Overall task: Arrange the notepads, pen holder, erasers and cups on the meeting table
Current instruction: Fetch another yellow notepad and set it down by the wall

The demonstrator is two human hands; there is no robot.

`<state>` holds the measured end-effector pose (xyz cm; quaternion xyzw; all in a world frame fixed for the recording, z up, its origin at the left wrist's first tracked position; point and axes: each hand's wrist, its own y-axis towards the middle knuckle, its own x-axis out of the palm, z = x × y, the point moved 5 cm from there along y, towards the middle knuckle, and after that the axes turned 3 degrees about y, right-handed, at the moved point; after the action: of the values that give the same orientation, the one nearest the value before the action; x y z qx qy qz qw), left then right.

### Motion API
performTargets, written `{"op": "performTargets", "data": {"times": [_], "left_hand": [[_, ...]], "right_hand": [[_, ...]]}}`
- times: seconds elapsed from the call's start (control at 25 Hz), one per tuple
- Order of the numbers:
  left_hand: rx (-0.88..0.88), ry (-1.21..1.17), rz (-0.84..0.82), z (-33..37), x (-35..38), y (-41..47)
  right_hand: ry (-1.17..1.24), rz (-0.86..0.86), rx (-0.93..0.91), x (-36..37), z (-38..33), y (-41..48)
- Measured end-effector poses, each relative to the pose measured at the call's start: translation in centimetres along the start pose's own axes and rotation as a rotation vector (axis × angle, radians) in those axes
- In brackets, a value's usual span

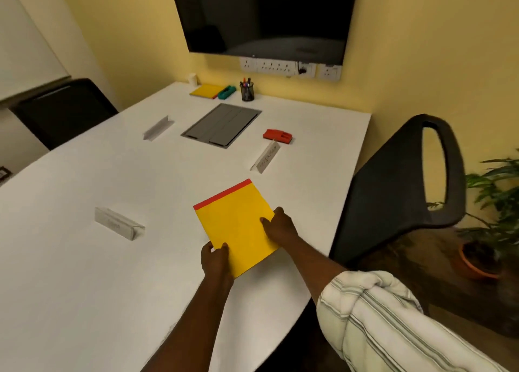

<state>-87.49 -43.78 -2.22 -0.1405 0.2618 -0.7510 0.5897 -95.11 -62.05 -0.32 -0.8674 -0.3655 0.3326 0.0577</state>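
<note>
A yellow notepad (237,225) with a red top strip lies on the white meeting table (84,259) near its right edge. My left hand (216,260) grips the pad's near left corner, and my right hand (278,225) holds its right edge. Far back lie another yellow notepad (206,91), a green eraser (227,91), a black mesh pen holder (247,91) with pens, and a white cup (192,79). A red eraser (278,136) sits mid-table on the right.
Three name placards stand on the table: one at near left (118,223), one at centre left (158,128), one at right (265,157). A grey cable hatch (222,125) is set in the middle. Black chairs stand at right (404,186) and at far left (61,110). A potted plant (488,231) stands at right.
</note>
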Motion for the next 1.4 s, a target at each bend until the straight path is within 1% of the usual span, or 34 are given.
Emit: {"op": "performTargets", "data": {"times": [0.08,0.16,0.28,0.4,0.52,0.6,0.76,0.84,0.92,1.04,1.16,1.2,1.28,1.4], "left_hand": [[0.033,-0.025,-0.024,0.3,-2.4,-2.5],[0.065,-0.001,-0.044,0.8,-4.4,-4.4],[0.161,0.008,-0.042,0.9,-6.6,-7.8],[0.259,-0.016,-0.019,1.6,-6.7,-12.1],[0.383,-0.009,-0.024,2.8,-5.2,-16.3],[0.465,0.002,-0.091,2.9,-1.6,-20.8],[0.557,-0.037,-0.134,3.7,0.9,-24.7],[0.604,-0.027,-0.195,3.2,4.3,-27.9],[0.627,-0.019,-0.247,2.3,8.7,-31.7],[0.635,0.025,-0.309,0.2,14.6,-36.6],[0.663,0.062,-0.328,-3.0,21.1,-41.3],[0.686,0.059,-0.347,-3.0,21.2,-41.6],[0.705,0.123,-0.414,-4.3,25.2,-43.7],[0.747,0.161,-0.482,-4.8,29.9,-45.0]], "right_hand": [[0.032,0.002,-0.066,-0.3,-0.6,-4.3],[0.083,0.007,-0.108,-0.9,-1.1,-8.6],[0.126,0.04,-0.179,-2.3,-1.3,-14.3],[0.169,0.087,-0.177,-4.7,-0.9,-19.0],[0.321,0.07,-0.16,-7.9,0.0,-22.4],[0.375,0.149,-0.179,-12.9,2.5,-25.2],[0.383,0.26,-0.243,-16.9,3.6,-28.1],[0.393,0.362,-0.288,-21.0,5.9,-29.8],[0.39,0.423,-0.317,-25.7,8.9,-31.3],[0.363,0.464,-0.259,-31.7,13.4,-32.6],[0.314,0.52,-0.249,-37.9,19.1,-33.5],[0.318,0.528,-0.256,-38.2,18.8,-33.7],[0.341,0.56,-0.219,-41.7,21.9,-33.8],[0.328,0.587,-0.197,-45.8,24.6,-32.0]]}}
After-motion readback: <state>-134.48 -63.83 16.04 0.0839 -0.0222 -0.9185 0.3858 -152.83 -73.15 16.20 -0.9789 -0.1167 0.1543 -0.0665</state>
